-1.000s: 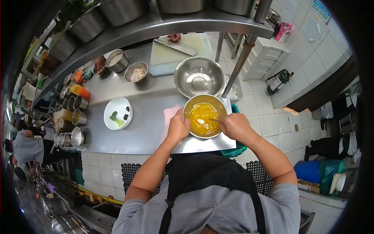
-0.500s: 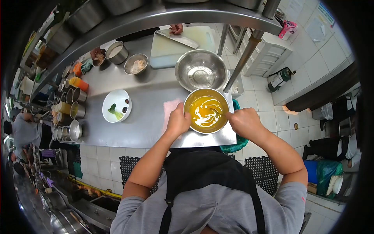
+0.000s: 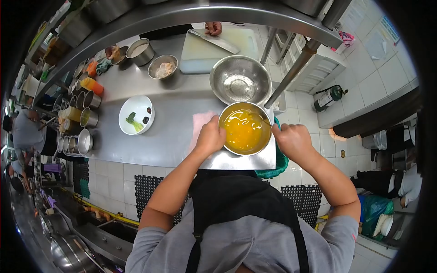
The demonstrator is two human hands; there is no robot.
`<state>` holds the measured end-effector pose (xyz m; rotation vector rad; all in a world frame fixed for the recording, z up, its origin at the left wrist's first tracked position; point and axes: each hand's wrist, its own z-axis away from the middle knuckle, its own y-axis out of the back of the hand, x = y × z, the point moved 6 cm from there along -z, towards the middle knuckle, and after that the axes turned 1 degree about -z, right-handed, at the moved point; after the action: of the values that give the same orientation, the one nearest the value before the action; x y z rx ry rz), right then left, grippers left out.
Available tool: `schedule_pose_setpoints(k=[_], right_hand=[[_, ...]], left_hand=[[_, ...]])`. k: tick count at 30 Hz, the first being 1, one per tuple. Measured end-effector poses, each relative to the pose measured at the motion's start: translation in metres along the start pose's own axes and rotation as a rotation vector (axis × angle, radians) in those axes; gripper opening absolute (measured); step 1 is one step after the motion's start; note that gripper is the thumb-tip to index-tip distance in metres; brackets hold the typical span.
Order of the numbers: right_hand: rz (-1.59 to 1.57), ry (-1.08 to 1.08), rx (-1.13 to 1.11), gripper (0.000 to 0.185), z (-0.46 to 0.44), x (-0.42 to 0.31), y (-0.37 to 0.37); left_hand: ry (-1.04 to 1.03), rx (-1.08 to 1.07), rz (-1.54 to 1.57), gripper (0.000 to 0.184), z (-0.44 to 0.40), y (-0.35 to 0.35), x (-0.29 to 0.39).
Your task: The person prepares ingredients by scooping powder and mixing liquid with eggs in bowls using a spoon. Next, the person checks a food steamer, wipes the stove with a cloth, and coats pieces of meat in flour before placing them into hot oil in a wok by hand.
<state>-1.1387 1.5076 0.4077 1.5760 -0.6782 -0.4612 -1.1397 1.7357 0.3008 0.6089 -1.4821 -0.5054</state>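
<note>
My left hand [image 3: 210, 138] grips the left rim of a steel bowl [image 3: 268, 138] at the counter's near right corner. Inside is a yellow, bubbly liquid [image 3: 241, 133] like beaten egg. A thin metal utensil [image 3: 266, 121] is closed in my right hand [image 3: 292, 142] at the bowl's right side; its head is down in the liquid, so its kind is hidden. Just behind stands a larger steel bowl [image 3: 240, 81] with nothing seen in it. A pink cloth [image 3: 199, 123] lies beside my left hand.
On the steel counter [image 3: 168, 113] sits a white bowl [image 3: 127, 109] with greens and dark pieces. Farther back are a small bowl of pale food [image 3: 164, 70] and a cutting board [image 3: 191, 57], where another person's hand [image 3: 213, 28] rests by a cleaver [image 3: 218, 42]. A shelf [image 3: 205, 16] overhangs.
The utensil has moved to the bowl's upper right, and the liquid's surface has shifted. The other person's hand at the far-left bowl has lifted slightly. My view has shifted a little.
</note>
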Motion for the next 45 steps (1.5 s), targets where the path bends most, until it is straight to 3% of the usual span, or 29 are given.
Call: schedule_pose_setpoints(k=[5,10,20,28,37,45], right_hand=[[-0.081,0.013,-0.051,0.008,-0.003,0.008,-0.023],[-0.321,-0.142,-0.035,0.009,-0.007,0.008,-0.034],[-0.257,-0.027,-0.124,0.016,0.003,-0.014,-0.029],[-0.167,0.069,-0.282,0.025,0.014,-0.015,-0.003],[-0.052,-0.008,-0.137,0.011,0.007,-0.005,-0.007],[-0.196,-0.055,-0.108,0.016,-0.011,-0.018,-0.021]], left_hand=[[0.036,0.002,-0.018,0.034,-0.001,0.001,0.003],[0.041,0.010,-0.021,0.036,0.000,0.003,0.006],[0.044,0.002,-0.038,0.040,-0.002,0.000,0.002],[0.061,-0.032,-0.031,0.030,-0.002,0.001,0.004],[0.040,-0.014,-0.030,0.035,-0.001,0.001,0.005],[0.068,0.028,-0.038,0.034,0.000,-0.001,-0.002]])
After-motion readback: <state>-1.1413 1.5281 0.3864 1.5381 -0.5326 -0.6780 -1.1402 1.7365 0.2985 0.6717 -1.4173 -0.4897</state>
